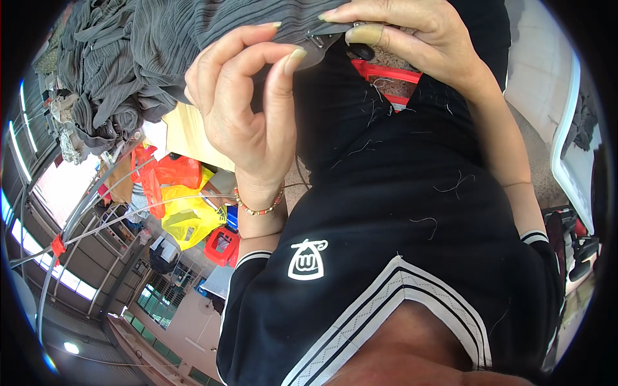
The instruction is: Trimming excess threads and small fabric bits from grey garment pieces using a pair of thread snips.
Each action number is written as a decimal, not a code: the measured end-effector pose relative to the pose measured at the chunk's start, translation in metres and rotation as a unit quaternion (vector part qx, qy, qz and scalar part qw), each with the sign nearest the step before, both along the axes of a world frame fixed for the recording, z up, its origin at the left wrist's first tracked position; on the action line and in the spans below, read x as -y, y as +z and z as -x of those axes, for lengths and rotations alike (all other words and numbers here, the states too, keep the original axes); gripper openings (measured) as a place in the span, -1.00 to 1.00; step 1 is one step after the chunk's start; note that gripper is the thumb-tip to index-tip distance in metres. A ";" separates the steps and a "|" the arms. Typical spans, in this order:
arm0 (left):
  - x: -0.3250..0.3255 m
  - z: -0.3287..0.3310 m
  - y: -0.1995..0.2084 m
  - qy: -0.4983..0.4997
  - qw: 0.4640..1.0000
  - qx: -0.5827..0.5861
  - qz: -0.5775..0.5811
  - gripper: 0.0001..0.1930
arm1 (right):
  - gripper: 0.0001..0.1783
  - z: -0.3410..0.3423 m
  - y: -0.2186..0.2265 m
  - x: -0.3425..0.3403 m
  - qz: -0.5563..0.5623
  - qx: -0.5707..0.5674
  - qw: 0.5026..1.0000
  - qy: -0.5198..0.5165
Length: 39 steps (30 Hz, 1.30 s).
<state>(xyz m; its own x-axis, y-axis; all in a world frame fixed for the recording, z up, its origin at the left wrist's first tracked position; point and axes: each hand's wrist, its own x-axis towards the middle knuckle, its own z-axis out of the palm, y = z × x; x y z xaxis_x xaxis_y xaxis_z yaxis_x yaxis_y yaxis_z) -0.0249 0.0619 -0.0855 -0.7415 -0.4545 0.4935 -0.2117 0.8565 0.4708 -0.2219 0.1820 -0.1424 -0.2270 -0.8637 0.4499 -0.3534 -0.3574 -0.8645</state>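
Note:
Grey ribbed fabric (pixel 251 18) is heaped across the top of the view, up to both of my hands. My right hand (pixel 412 35) pinches an edge of it between thumb and fingers. Small metal pieces (pixel 315 40) show on the cloth just left of those fingertips. My left hand (pixel 248 103) is raised beside them, its thumb and a finger pressed together, its index finger stretched toward the cloth. What that pinch holds, if anything, is too small to make out. A dark rounded object (pixel 360 51) shows under my right fingers, its kind unclear.
A red plastic frame (pixel 393 74) shows past my lap, where loose threads cling to my black clothing. To the left are a yellow plastic bag (pixel 187 215), a red bag (pixel 177 172), a red basket (pixel 222 246) and metal poles. A white panel (pixel 566 141) stands at right.

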 end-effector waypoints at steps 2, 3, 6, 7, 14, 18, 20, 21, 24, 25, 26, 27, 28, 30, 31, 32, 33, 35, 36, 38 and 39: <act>0.000 0.000 -0.001 -0.002 0.999 -0.025 -0.047 -0.90 | -0.65 0.000 0.000 -0.001 0.004 0.008 1.000 -0.002; 0.000 0.000 -0.001 -0.004 0.994 -0.049 -0.094 -0.92 | -0.64 0.001 0.000 -0.002 0.001 0.020 1.000 -0.002; -0.001 0.001 -0.002 0.004 0.978 -0.100 -0.184 -0.94 | -0.62 -0.001 0.006 -0.003 -0.007 0.031 0.999 -0.003; 0.000 0.001 -0.003 0.012 0.963 -0.134 -0.232 -0.94 | -0.61 -0.002 0.009 -0.002 -0.014 0.032 0.999 -0.005; 0.007 0.000 -0.007 -0.012 0.945 -0.180 -0.272 -0.87 | -0.60 -0.006 0.020 0.015 0.020 -0.010 1.000 0.009; 0.006 0.003 -0.005 -0.014 0.934 -0.177 -0.311 -0.92 | -0.63 -0.007 -0.002 0.039 0.137 -0.120 0.983 -0.034; 0.008 0.001 -0.008 -0.021 0.940 -0.192 -0.281 -0.85 | -0.64 -0.010 0.003 0.044 0.247 -0.137 0.958 -0.054; 0.008 0.000 -0.009 -0.018 0.940 -0.192 -0.281 -0.85 | -0.65 -0.008 0.014 0.033 0.153 -0.135 0.978 -0.033; 0.008 -0.001 -0.008 -0.016 0.935 -0.197 -0.293 -0.86 | -0.66 -0.007 0.023 0.030 0.060 -0.137 0.989 -0.010; 0.008 -0.001 -0.009 -0.018 0.935 -0.198 -0.293 -0.86 | -0.66 -0.007 0.023 0.030 0.061 -0.141 0.988 -0.010; 0.008 0.001 -0.009 -0.022 0.935 -0.198 -0.294 -0.86 | -0.66 -0.007 0.016 0.034 0.060 -0.142 0.988 -0.012; 0.008 0.002 -0.009 -0.024 0.934 -0.199 -0.295 -0.86 | -0.67 -0.007 0.002 0.043 0.152 -0.147 0.977 -0.032; 0.008 0.002 -0.011 -0.024 0.936 -0.203 -0.288 -0.87 | -0.67 -0.009 -0.005 0.050 0.243 -0.150 0.957 -0.049; 0.009 0.001 -0.011 -0.023 0.937 -0.207 -0.281 -0.87 | -0.68 -0.009 -0.011 0.051 0.248 -0.132 0.959 -0.041; 0.009 0.000 -0.011 -0.020 0.933 -0.206 -0.295 -0.89 | -0.68 -0.009 -0.012 0.051 0.252 -0.113 0.960 -0.033; 0.009 -0.001 -0.011 -0.018 0.929 -0.205 -0.309 -0.90 | -0.68 -0.010 -0.013 0.052 0.252 -0.113 0.961 -0.032; 0.009 0.000 -0.011 -0.017 0.929 -0.205 -0.309 -0.90 | -0.68 -0.010 -0.013 0.052 0.251 -0.125 0.959 -0.034; 0.009 0.001 -0.012 -0.013 0.926 -0.226 -0.302 -0.86 | -0.68 -0.012 -0.012 0.053 0.250 -0.136 0.958 -0.036; 0.009 0.000 -0.011 -0.013 0.926 -0.226 -0.302 -0.86 | -0.69 -0.012 -0.012 0.053 0.251 -0.134 0.958 -0.032; 0.009 0.001 -0.010 -0.008 0.920 -0.228 -0.319 -0.87 | -0.69 -0.012 -0.011 0.053 0.251 -0.133 0.958 -0.029; 0.008 0.002 -0.011 -0.007 0.920 -0.228 -0.320 -0.87 | -0.69 -0.011 -0.011 0.052 0.246 -0.131 0.960 -0.025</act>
